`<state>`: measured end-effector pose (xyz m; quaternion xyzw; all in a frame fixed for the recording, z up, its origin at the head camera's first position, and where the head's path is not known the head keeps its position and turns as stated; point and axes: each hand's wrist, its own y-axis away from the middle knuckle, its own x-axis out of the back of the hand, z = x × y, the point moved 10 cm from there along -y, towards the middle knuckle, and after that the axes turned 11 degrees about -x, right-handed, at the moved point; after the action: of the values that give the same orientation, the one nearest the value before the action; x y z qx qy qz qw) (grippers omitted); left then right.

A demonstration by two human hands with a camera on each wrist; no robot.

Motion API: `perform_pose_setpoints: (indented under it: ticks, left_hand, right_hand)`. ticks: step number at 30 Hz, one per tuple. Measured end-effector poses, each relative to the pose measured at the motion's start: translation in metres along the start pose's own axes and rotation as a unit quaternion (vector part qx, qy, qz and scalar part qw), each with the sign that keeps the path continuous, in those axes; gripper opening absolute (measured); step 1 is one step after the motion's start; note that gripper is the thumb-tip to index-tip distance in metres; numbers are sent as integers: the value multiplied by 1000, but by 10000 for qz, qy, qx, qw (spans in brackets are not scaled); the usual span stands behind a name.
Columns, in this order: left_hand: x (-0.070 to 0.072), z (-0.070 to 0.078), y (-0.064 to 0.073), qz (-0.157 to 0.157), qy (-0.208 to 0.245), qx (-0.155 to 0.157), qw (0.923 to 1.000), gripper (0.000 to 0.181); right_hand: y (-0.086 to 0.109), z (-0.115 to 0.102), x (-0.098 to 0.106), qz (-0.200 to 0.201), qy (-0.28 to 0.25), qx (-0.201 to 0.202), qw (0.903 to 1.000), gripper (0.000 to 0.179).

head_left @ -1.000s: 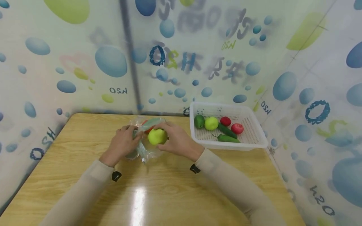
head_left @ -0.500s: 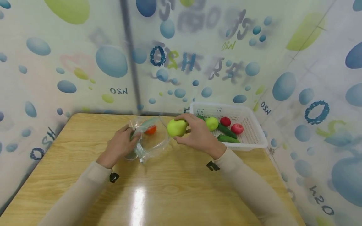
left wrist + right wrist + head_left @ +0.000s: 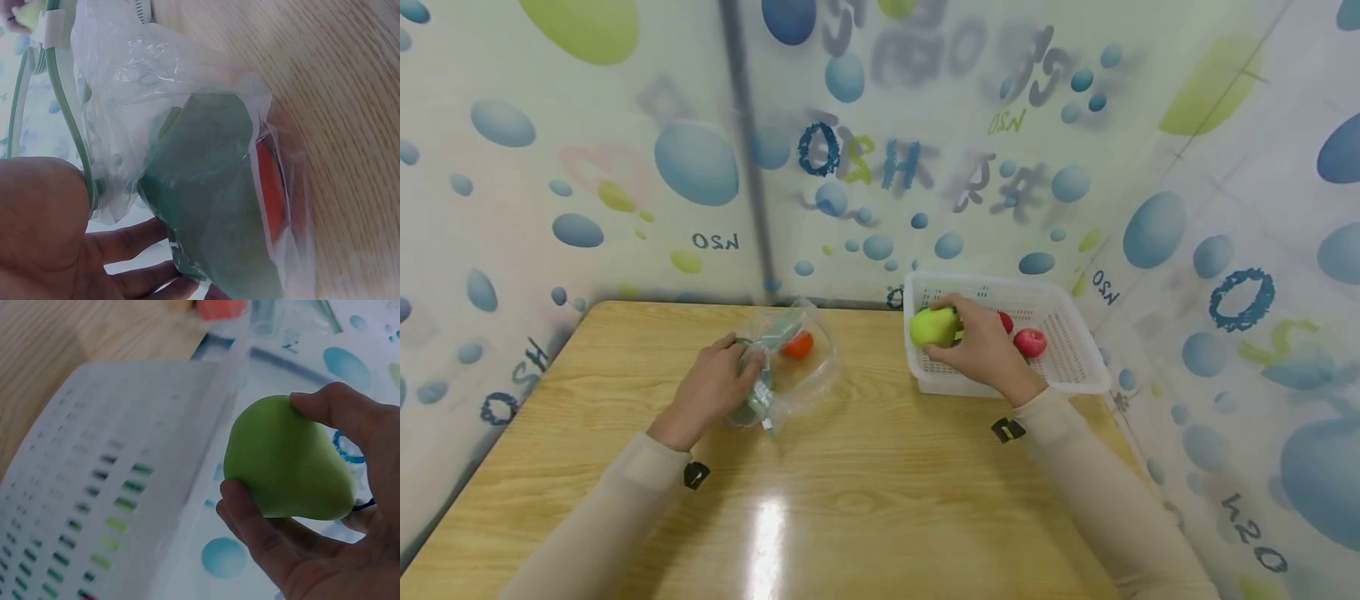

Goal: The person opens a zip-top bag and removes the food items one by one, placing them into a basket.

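My right hand point(image 3: 985, 350) grips a green pear point(image 3: 284, 459) between thumb and fingers, over the left side of a white slotted basket point(image 3: 1011, 386). The pear's dark stem points back toward the palm. On the table's left part my left hand point(image 3: 711, 387) holds a clear zip bag point(image 3: 206, 187) by its side near the mouth. A white slider point(image 3: 51, 28) sits on the bag's green zip strip. Through the plastic shows a round orange-red thing point(image 3: 798, 344), partly behind a greenish panel in the left wrist view.
In the basket lie a red apple point(image 3: 1030, 342) and a darker red round thing point(image 3: 1006, 322); the right hand hides other produce there. The wooden table point(image 3: 850, 500) ends against a patterned wall point(image 3: 865, 208) at the back.
My right hand has carried the pear rightward from the bag's mouth to over the basket. The left hand keeps hold of the bag, shifting slightly left.
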<state>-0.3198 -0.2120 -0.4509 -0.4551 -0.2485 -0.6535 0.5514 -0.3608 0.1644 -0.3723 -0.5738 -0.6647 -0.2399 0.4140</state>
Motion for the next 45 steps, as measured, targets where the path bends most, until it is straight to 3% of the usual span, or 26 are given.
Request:
perform_pose_setpoints:
  ticks: [4,11,21,32,45]
  left_hand:
    - [-1,0,1,-7,-67,-18,10000,57]
    - [-2,0,1,-5,-117,-34,9999,56]
    - [-5,1,1,-130,-169,19,9998,59]
    - [-5,1,0,-143,-183,-9,9997,60]
    - [-5,0,0,-165,-197,7,9997,64]
  right_hand:
    - [-6,24,-2,-192,178,-475,9985,63]
    - [-15,51,-17,-842,709,-940,9895,59]
    - [-21,69,-39,-1570,1369,-915,9738,55]
    - [-22,75,-35,-1713,1580,-1156,9656,61]
    - [-22,69,-26,-1287,1620,-1145,9716,65]
